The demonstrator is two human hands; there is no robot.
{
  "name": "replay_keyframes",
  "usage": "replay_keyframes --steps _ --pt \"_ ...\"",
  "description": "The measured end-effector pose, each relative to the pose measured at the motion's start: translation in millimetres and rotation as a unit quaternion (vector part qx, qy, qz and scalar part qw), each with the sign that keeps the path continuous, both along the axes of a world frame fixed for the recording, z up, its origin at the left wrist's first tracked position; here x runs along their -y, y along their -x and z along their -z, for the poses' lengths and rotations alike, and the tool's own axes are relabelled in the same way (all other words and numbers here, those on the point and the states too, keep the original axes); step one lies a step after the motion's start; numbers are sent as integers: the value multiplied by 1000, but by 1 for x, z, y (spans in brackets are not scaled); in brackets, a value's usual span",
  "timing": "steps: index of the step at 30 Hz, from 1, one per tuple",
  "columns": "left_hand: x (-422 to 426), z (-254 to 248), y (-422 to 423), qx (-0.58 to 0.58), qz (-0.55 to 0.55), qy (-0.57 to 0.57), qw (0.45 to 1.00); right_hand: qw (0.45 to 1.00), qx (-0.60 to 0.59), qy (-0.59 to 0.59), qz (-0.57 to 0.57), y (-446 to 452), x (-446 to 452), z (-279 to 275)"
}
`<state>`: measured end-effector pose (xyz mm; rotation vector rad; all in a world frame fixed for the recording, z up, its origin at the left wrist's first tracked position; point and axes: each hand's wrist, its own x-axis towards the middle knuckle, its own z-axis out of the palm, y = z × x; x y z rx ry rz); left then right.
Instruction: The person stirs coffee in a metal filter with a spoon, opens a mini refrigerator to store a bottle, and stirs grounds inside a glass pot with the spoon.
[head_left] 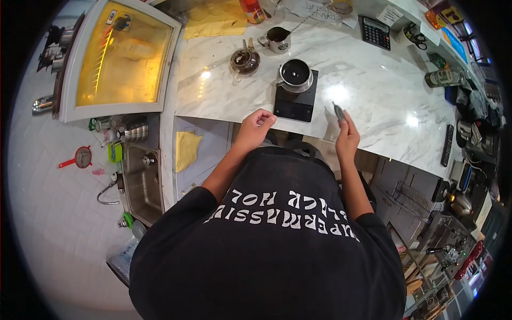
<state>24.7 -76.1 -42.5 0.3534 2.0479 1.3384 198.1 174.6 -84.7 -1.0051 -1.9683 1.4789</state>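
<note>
My left hand (258,127) is curled closed at the counter's front edge, just left of a black scale (295,110), with nothing showing in its fingers. In my right hand (348,138) is a small slim grey tool (339,113) with a narrow tip, held upright over the counter; its exact kind is unclear. On the scale stands a metal cup-shaped vessel (296,73) with a side handle and a dark inside. Behind it are a steel pitcher (278,40) with dark contents and a glass pot (245,62) with a spoon-like handle sticking out.
The marble counter (373,101) spans the front. A calculator (375,33) and a red-labelled bottle (252,10) stand at the back, a glass jar (444,79) and remote (447,145) at right. To the left are a lit glass-door cabinet (120,58) and a sink (144,178).
</note>
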Motion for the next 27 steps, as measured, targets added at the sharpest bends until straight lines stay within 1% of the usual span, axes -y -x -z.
replay_keyframes --steps 1,2,3,4,5,7,8,11,14,18,23,27 --pt "-1 -4 3 -10 -9 -4 1000 997 -39 54 32 12 -3 -9" --pt "-1 -9 7 -23 -17 -11 1000 997 -34 59 31 28 0 -47" --pt "-2 -13 9 -34 -25 -17 999 999 -37 15 17 40 -1 -64" --pt "-3 -17 11 -44 -32 -23 998 996 -72 -60 -15 53 -2 -73" --pt "-7 -23 13 -58 -42 -25 997 984 -106 -136 -47 65 -2 -81" --pt "-18 -34 17 -85 -64 -31 994 950 -134 -259 -110 90 3 -102" --pt "-24 -35 20 -101 -69 -36 992 941 -121 -283 -138 99 6 -107" --pt "-41 -39 29 -146 -82 -45 985 898 -101 -376 -205 114 5 -91" --pt "-53 -45 36 -162 -87 -53 982 880 -82 -405 -232 116 10 -81" --pt "-58 -43 44 -202 -60 -54 976 879 -51 -411 -235 118 17 -77" --pt "-57 -39 53 -207 -30 -66 976 889 -18 -401 -222 136 23 -84" --pt "-56 -32 58 -198 -16 -92 976 883 16 -411 -226 136 31 -91"
